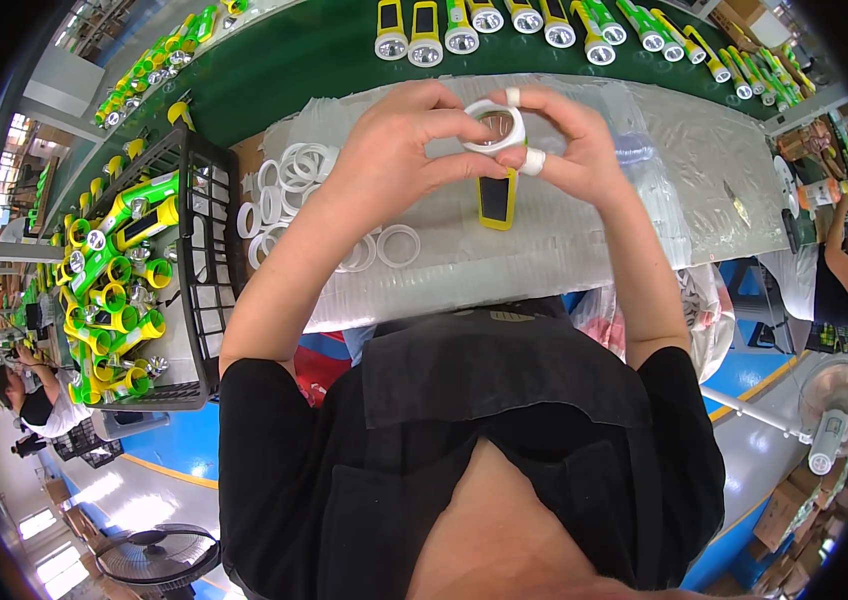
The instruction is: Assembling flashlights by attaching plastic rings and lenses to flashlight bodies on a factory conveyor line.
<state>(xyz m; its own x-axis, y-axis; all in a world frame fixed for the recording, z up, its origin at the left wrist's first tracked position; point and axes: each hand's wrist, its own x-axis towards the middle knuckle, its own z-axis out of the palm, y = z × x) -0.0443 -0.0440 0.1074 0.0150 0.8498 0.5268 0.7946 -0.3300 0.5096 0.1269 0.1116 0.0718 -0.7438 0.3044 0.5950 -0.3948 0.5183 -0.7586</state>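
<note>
i have both hands on one flashlight, just past centre toward one o'clock in my head view; taking its lens end as the middle of the dial, its yellow body with the black panel points to six o'clock. my left hand comes in from nine, thumb and fingers bent around the white ring at the lens end; my right hand closes on that same ring from three, with white wraps on thumb and index finger. i cannot tell from here whether the flashlight's foot touches the plastic sheeting below it. a loose cluster of white rings lies between eight and nine, near my left forearm, and a single flat ring sits at seven. farther out at eight, a black crate holds jumbled green and yellow flashlight parts. from eleven round to two, finished-looking flashlights line the green surface. well off at four i see a standing fan.
</note>
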